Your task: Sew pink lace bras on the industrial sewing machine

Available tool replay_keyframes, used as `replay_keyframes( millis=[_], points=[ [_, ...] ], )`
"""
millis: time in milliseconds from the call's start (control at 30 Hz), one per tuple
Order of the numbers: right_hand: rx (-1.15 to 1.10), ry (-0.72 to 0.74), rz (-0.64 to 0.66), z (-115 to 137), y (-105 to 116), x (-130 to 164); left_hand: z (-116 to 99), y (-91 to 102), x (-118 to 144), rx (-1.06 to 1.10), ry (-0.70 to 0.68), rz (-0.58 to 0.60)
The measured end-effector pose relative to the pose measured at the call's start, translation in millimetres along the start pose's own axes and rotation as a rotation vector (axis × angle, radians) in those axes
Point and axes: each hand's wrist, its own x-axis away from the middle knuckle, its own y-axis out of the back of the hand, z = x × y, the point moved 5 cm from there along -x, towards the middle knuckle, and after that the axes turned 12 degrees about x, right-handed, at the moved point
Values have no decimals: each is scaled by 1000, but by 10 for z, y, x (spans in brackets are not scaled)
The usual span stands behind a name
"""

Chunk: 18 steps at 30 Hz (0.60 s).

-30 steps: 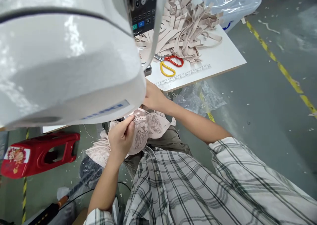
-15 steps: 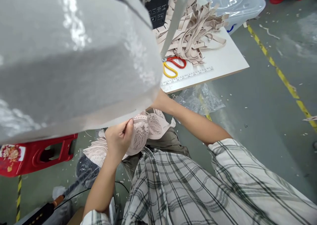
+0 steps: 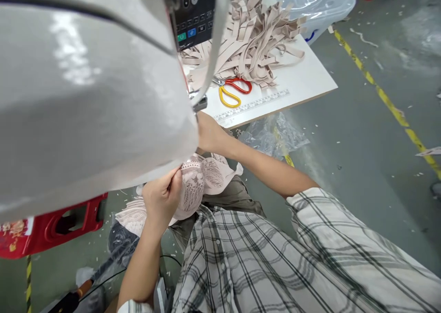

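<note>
Little real change over the last second: mostly the head camera wobbling, so the sewing machine head (image 3: 86,97) fills more or less of the view. Hands barely moved.

Left hand (image 3: 161,198) still pinched shut on the near edge of the pink lace garment (image 3: 201,182), thumb and fingers clamped on the lace. It has crept slightly left and nearer the machine's underside.

Right hand (image 3: 209,134) stays far of the garment, tucked under the machine head by the presser area. Fingers are hidden, so I can't tell if it's gripping or just pressing the fabric.

Garment sits between the two hands, over the lap, with more lace trailing off to the left.

On the bench (image 3: 310,81): scissors (image 3: 232,90), strap pile (image 3: 251,42), both untouched.

Read: fabric is still being lined up under the needle; no sign of feeding yet.
</note>
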Motion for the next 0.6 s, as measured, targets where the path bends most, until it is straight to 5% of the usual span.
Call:
replay_keyframes(
  millis=[400, 600],
  points=[
    [6, -25, -61, -31, 15, 32, 95, 96, 111, 21, 101, -272],
    [-8, -27, -70, -14, -18, 37, 173, 106, 112, 95, 180, -289]
  ],
)
